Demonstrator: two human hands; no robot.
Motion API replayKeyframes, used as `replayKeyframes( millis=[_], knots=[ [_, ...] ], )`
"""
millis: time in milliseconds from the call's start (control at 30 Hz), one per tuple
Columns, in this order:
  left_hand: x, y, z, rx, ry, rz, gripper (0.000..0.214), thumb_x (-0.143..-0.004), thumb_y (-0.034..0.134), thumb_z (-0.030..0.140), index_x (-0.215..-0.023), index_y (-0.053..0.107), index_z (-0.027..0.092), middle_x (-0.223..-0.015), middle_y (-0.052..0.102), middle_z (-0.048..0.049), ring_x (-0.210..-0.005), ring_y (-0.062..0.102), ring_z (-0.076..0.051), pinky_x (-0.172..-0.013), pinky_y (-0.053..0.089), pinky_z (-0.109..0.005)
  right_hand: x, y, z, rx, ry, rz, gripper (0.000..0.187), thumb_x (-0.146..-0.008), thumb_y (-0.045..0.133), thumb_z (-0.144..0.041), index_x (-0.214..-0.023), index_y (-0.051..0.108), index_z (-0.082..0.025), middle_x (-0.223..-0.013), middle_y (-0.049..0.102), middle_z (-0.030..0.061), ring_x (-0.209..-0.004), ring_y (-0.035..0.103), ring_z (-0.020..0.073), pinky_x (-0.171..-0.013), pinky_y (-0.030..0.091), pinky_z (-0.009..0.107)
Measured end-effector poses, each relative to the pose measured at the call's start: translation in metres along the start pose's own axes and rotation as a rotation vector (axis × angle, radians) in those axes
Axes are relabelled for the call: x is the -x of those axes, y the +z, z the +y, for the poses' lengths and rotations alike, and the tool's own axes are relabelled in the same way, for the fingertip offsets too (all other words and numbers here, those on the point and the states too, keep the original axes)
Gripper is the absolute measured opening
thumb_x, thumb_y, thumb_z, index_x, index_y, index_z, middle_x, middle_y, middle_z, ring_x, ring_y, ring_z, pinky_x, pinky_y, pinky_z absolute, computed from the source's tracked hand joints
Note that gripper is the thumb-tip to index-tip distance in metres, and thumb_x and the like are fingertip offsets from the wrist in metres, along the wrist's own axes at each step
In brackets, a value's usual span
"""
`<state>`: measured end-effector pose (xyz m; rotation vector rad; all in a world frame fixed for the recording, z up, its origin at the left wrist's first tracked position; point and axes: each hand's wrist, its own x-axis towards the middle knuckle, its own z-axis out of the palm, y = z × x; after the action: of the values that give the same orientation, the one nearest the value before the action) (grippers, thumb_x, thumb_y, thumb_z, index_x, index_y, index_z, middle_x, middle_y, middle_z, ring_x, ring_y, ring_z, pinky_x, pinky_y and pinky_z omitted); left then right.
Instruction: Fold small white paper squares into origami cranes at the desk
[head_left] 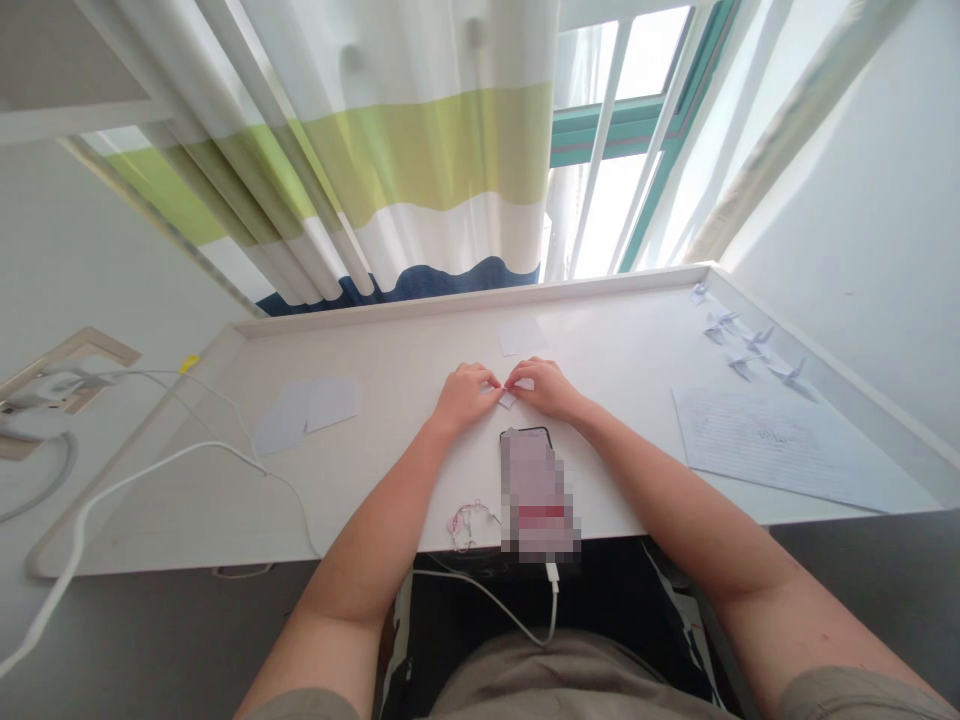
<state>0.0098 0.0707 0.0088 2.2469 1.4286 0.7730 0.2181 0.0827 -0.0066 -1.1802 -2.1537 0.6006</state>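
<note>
Between my two hands, low over the white desk, is a small folded piece of white paper point(508, 399). My left hand point(469, 392) pinches its left side with thumb and forefinger. From the right, the fingers of my right hand point(546, 387) are closed on the same paper. The fingertips almost meet at its top, and they hide part of the folds. Just beyond the hands a flat square sheet of white paper point(520, 337) lies on the desk. Nearer to me, below the hands, is a phone point(536, 490) with its screen blurred out.
Several folded paper cranes point(750, 340) stand at the far right, beyond a written sheet point(765, 440). Loose white squares point(330, 403) lie at the left. A charm strap point(469, 525) lies beside the phone. White cables point(217, 447) cross the desk's left side; another cable point(553, 590) plugs into the phone.
</note>
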Motion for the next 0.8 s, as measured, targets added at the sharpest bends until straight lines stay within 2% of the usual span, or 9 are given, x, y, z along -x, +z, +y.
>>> replayKeyframes(
  millis=[67, 200, 300, 400, 600, 800],
  knots=[
    [0.0, -0.002, 0.0, -0.023, 0.02, -0.011, 0.01, -0.088, 0.072, 0.028, -0.08, 0.076, 0.025, -0.096, 0.077, -0.0071, -0.1, 0.064, -0.029, -0.096, 0.051, -0.045, 0.003, -0.002, 0.002, 0.008, -0.021, -0.016, 0.015, -0.09, 0.068, -0.02, -0.092, 0.081, -0.028, -0.104, 0.081, 0.0044, -0.104, 0.069, 0.0271, -0.107, 0.043, 0.049],
    [0.001, -0.005, 0.0, -0.053, 0.047, -0.024, 0.01, -0.089, 0.072, 0.029, -0.081, 0.077, 0.026, -0.096, 0.077, -0.0072, -0.101, 0.065, -0.029, -0.096, 0.052, -0.044, 0.005, -0.006, 0.007, 0.05, 0.028, -0.013, 0.019, -0.09, 0.071, -0.022, -0.103, 0.082, -0.029, -0.113, 0.08, 0.0063, -0.114, 0.066, 0.0305, -0.11, 0.041, 0.054],
    [0.001, -0.004, -0.001, -0.041, 0.062, -0.022, 0.006, -0.089, 0.073, 0.028, -0.09, 0.08, 0.027, -0.098, 0.078, -0.0069, -0.102, 0.066, -0.029, -0.097, 0.052, -0.045, 0.005, -0.006, 0.008, 0.055, 0.027, -0.026, 0.014, -0.091, 0.072, -0.025, -0.097, 0.083, -0.029, -0.115, 0.079, 0.0067, -0.114, 0.065, 0.0311, -0.11, 0.041, 0.055],
    [0.001, -0.002, -0.002, 0.002, 0.121, -0.048, 0.017, -0.091, 0.071, 0.024, -0.103, 0.081, 0.03, -0.105, 0.079, -0.0052, -0.104, 0.067, -0.028, -0.099, 0.051, -0.044, 0.005, -0.005, 0.007, 0.04, 0.02, -0.024, 0.012, -0.091, 0.073, -0.024, -0.092, 0.084, -0.03, -0.111, 0.079, 0.0058, -0.111, 0.065, 0.0301, -0.109, 0.041, 0.055],
    [0.001, -0.004, -0.001, -0.056, 0.215, -0.118, 0.018, -0.092, 0.068, 0.021, -0.095, 0.083, 0.03, -0.11, 0.081, -0.0049, -0.105, 0.068, -0.027, -0.097, 0.051, -0.044, 0.007, -0.009, 0.008, 0.025, 0.013, -0.031, 0.013, -0.089, 0.074, -0.023, -0.092, 0.084, -0.03, -0.113, 0.08, 0.0054, -0.114, 0.066, 0.0318, -0.11, 0.043, 0.059],
    [0.004, -0.009, 0.009, -0.161, 0.264, -0.166, 0.02, -0.094, 0.064, 0.017, -0.092, 0.081, 0.028, -0.11, 0.081, -0.0049, -0.11, 0.067, -0.027, -0.095, 0.047, -0.042, 0.007, -0.022, 0.02, -0.159, -0.039, -0.082, 0.02, -0.083, 0.076, -0.019, -0.099, 0.084, -0.028, -0.116, 0.08, 0.0045, -0.112, 0.071, 0.0276, -0.109, 0.051, 0.05]
  ],
)
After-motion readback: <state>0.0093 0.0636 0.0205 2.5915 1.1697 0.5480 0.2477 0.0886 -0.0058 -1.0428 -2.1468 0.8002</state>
